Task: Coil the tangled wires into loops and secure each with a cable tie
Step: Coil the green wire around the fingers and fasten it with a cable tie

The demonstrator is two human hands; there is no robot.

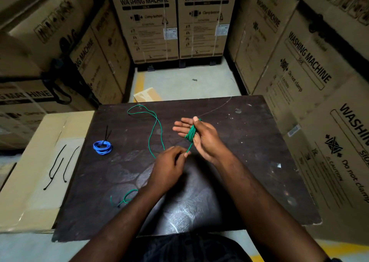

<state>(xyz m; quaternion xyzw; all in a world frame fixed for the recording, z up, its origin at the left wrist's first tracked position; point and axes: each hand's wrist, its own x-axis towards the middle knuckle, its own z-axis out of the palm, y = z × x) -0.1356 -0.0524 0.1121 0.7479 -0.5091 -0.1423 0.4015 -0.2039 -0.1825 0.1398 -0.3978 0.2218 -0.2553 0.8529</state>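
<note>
Head view, looking down past 2 bare forearms. Right hand (202, 140) raised over the middle of the bench (249, 152), palm turned left, fingers (180, 127) stretched out straight and close together. Green wire (191, 135) wound in several tight turns around that hand near the base of the fingers, thumb bent over the top of the bundle and pressing it in place. Left hand (169, 163) just below and beside it, thumb and fingertips closed in a pinch on the single strand leading off the bundle, remaining fingers curled in. Beyond the pinch, the rest of the green wire trailing loose on the bench: out to a wide loop near the far edge, back toward the left hand, plus a short tangled end beside the left forearm.

Blue coil (102, 148) lying flat near the left edge of the bench, well apart from both hands, bound by a black cable tie (106, 134) with tails sticking up. Loose cable ties (68, 162), black, resting on a flattened pale carton (30, 201) butted against the left side of the bench. Thin grey wire (216, 107) stretched from behind the right hand toward the far right corner. Brown boxes (143, 22) printed WASHING MACHINE stacked on 3 sides, grey floor (179, 82) between.
</note>
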